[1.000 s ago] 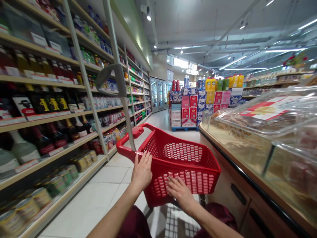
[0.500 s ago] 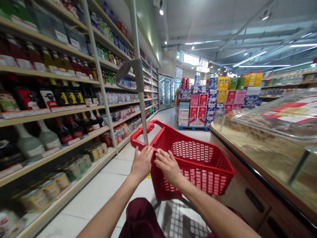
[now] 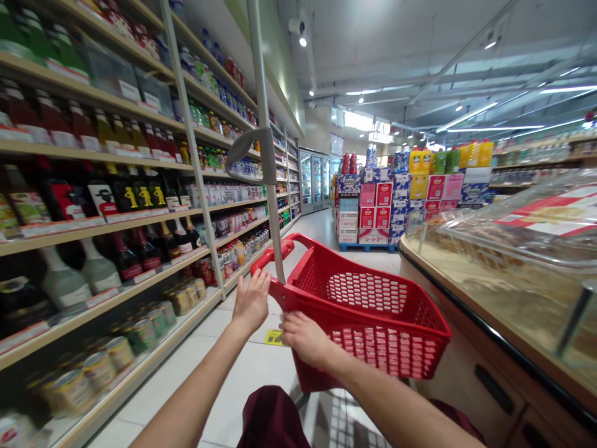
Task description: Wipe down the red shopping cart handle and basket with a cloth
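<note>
A red plastic shopping cart (image 3: 364, 298) with perforated basket walls stands in front of me, its basket reaching away to the right. My left hand (image 3: 252, 302) touches the left end of the cart's red handle (image 3: 275, 255) with its fingers stretched out and the thumb apart. Lower down, in front of the cart's near side, my right hand (image 3: 305, 336) is a little blurred; its fingers are loosely bent and hold nothing. Whether it touches the basket wall I cannot tell. A metal pole (image 3: 263, 81) with a grey loop-shaped bracket (image 3: 252, 155) rises from the handle area.
Shelves (image 3: 107, 218) of bottles and cans run along the left. At right stands a wooden counter (image 3: 457, 323) with clear-covered food trays (image 3: 536, 218). Stacked drink cartons (image 3: 373, 211) sit on a blue pallet farther ahead, with glass-door coolers (image 3: 314, 177) behind. A yellow label (image 3: 274, 337) lies on the floor.
My left hand has slid left along the cart to its handle. The right hand has come off the near rim and moved down. The cart appears slightly lower and farther right.
</note>
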A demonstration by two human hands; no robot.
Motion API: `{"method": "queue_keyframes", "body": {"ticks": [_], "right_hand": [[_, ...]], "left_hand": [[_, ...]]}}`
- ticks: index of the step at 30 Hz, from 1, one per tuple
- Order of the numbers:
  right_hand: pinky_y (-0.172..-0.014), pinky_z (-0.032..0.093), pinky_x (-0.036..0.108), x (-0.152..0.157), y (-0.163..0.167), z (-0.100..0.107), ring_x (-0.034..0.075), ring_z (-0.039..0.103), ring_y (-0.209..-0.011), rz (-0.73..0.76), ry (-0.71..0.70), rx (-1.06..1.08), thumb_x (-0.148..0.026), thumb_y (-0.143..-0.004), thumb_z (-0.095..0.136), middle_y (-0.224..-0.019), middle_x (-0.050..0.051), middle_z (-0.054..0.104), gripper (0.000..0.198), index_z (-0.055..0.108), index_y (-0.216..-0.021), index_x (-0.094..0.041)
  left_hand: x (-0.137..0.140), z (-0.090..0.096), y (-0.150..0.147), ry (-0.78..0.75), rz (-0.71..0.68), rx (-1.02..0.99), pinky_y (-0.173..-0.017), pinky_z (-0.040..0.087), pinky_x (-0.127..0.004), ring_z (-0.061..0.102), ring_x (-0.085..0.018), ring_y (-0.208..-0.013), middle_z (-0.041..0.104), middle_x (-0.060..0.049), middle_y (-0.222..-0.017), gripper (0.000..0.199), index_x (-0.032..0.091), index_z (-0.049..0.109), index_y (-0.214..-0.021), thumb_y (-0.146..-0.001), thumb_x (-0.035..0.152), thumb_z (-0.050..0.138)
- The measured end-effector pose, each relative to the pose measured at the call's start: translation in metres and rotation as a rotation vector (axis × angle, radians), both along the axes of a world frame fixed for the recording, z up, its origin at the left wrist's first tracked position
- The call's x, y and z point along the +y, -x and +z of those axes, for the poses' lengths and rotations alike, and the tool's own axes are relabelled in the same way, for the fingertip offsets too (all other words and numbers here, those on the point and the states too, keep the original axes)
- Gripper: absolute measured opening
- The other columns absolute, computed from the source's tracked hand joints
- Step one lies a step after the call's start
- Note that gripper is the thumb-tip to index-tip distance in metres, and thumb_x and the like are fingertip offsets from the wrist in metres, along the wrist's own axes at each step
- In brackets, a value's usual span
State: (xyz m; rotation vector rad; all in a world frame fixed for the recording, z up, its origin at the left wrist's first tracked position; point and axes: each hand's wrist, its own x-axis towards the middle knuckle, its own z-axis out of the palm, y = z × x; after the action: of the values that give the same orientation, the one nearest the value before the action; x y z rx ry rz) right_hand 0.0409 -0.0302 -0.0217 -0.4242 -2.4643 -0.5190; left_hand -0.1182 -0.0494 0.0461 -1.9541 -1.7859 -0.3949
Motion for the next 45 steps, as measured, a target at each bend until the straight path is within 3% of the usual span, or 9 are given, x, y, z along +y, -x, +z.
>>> {"method": "queue_keyframes", "body": {"ticks": [8,12,16,18,24,32,34,39,45], "right_hand": [[-0.090,0.037,0.031,0.016,-0.008,0.020,0.017,0.049,-0.104,-0.395,0.150,0.473,-0.016,-0.085,0.038,-0.113,0.006,0.058,0.030,0.054,-0.110,-0.021],[-0.080,0.041,0.030,0.021,-0.074,-0.003,0.017,0.054,-0.093,-0.467,0.142,0.456,-0.013,-0.084,0.037,-0.105,0.006,0.061,0.030,0.059,-0.103,-0.021],[-0.081,0.040,0.035,0.007,-0.160,-0.030,0.019,0.053,-0.095,-0.629,0.089,0.461,-0.014,-0.084,0.035,-0.105,0.007,0.061,0.030,0.059,-0.100,-0.023],[-0.083,0.040,0.037,0.002,-0.171,-0.035,0.020,0.052,-0.099,-0.713,0.096,0.488,-0.013,-0.083,0.035,-0.109,0.009,0.059,0.031,0.059,-0.100,-0.021],[-0.096,0.032,0.038,0.005,-0.124,-0.034,0.021,0.036,-0.120,-0.525,0.133,0.420,-0.003,-0.072,0.041,-0.122,0.005,0.051,0.044,0.055,-0.110,-0.020],[-0.086,0.041,0.044,-0.001,-0.271,-0.071,0.024,0.047,-0.110,-0.943,0.100,0.525,-0.006,-0.075,0.037,-0.116,0.012,0.056,0.040,0.057,-0.108,-0.017],[-0.085,0.042,0.042,0.002,-0.268,-0.068,0.023,0.050,-0.107,-0.959,0.111,0.561,-0.008,-0.077,0.036,-0.112,0.015,0.057,0.036,0.059,-0.105,-0.013],[-0.094,0.037,0.040,0.009,-0.221,-0.060,0.020,0.038,-0.119,-0.674,0.122,0.414,-0.006,-0.079,0.034,-0.122,0.007,0.052,0.041,0.055,-0.112,-0.018],[-0.091,0.039,0.044,0.007,-0.298,-0.073,0.024,0.044,-0.115,-0.966,0.204,0.604,-0.010,-0.079,0.035,-0.121,0.011,0.052,0.038,0.058,-0.108,-0.017]], "left_hand": [[-0.009,0.005,-0.027,-0.219,-0.048,-0.033,-0.104,0.018,-0.045,0.042,-0.022,-0.116,0.052,-0.012,-0.121,0.046,0.011,0.048,-0.116,-0.073,0.011,0.033],[-0.005,-0.010,-0.057,-0.130,-0.198,0.036,-0.104,0.018,-0.043,0.035,-0.022,-0.121,0.047,-0.010,-0.127,0.050,0.014,0.047,-0.119,-0.070,0.010,0.035],[0.001,-0.026,-0.077,-0.016,-0.142,0.041,-0.104,0.017,-0.045,0.030,-0.024,-0.125,0.044,-0.012,-0.130,0.056,0.011,0.045,-0.121,-0.066,0.012,0.039],[0.002,-0.029,-0.083,-0.019,-0.123,0.048,-0.104,0.016,-0.045,0.029,-0.025,-0.125,0.043,-0.014,-0.130,0.057,0.009,0.044,-0.122,-0.065,0.014,0.040],[-0.001,-0.030,-0.087,0.005,-0.093,0.118,-0.103,0.013,-0.048,0.025,-0.024,-0.127,0.038,-0.013,-0.134,0.060,0.010,0.040,-0.125,-0.065,0.013,0.038],[-0.001,-0.037,-0.090,-0.046,-0.088,0.137,-0.103,0.016,-0.048,0.024,-0.024,-0.127,0.034,-0.013,-0.136,0.062,0.007,0.037,-0.126,-0.064,0.012,0.037],[-0.001,-0.036,-0.092,-0.050,-0.086,0.134,-0.103,0.016,-0.048,0.024,-0.024,-0.127,0.035,-0.012,-0.135,0.062,0.008,0.038,-0.126,-0.064,0.012,0.037],[-0.003,-0.033,-0.092,-0.026,-0.076,0.154,-0.103,0.015,-0.047,0.024,-0.023,-0.127,0.035,-0.011,-0.136,0.062,0.009,0.038,-0.126,-0.064,0.012,0.037],[-0.010,-0.034,-0.096,-0.017,-0.066,0.151,-0.103,0.014,-0.048,0.023,-0.024,-0.128,0.034,-0.012,-0.136,0.062,0.009,0.036,-0.127,-0.065,0.011,0.038]]}}
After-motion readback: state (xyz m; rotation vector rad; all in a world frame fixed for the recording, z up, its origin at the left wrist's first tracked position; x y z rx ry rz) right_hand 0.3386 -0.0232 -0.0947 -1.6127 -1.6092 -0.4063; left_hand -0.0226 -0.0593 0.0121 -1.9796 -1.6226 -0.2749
